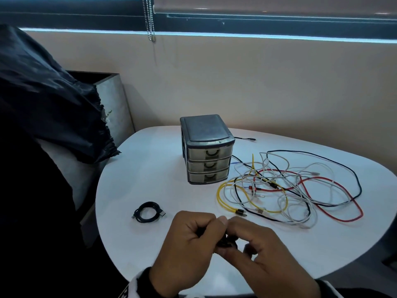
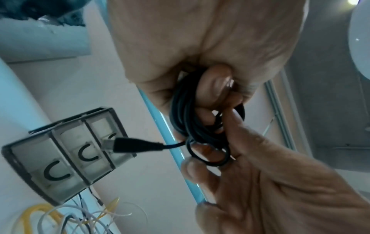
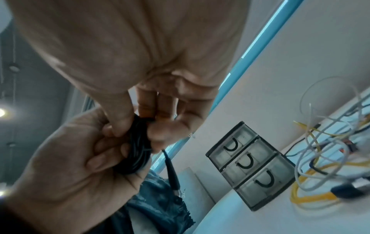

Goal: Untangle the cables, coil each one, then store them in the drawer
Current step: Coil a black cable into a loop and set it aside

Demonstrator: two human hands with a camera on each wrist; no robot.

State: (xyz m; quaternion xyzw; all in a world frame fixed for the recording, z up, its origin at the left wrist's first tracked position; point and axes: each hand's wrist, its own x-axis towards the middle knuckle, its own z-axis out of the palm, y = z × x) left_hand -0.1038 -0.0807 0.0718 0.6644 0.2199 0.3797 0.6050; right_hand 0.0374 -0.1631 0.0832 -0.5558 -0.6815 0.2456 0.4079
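White table (image 1: 150, 168): both hands, left hand (image 1: 189, 244) & right hand (image 1: 268, 254), fingers curled tight round black cable coil (image 2: 186, 114); USB plug (image 2: 128, 144) stuck out below fingertips.

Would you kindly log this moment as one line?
both hands coiling black cable | one black coil on table | tangle remains | drawers closed

- bare white counter (image 1: 154, 168) left of the grey three-drawer plastic organiser (image 1: 207, 150): open
- right: tangle of yellow, red, white, black cables (image 1: 287, 190) blocks
- small black coiled cable (image 1: 148, 212) near-left
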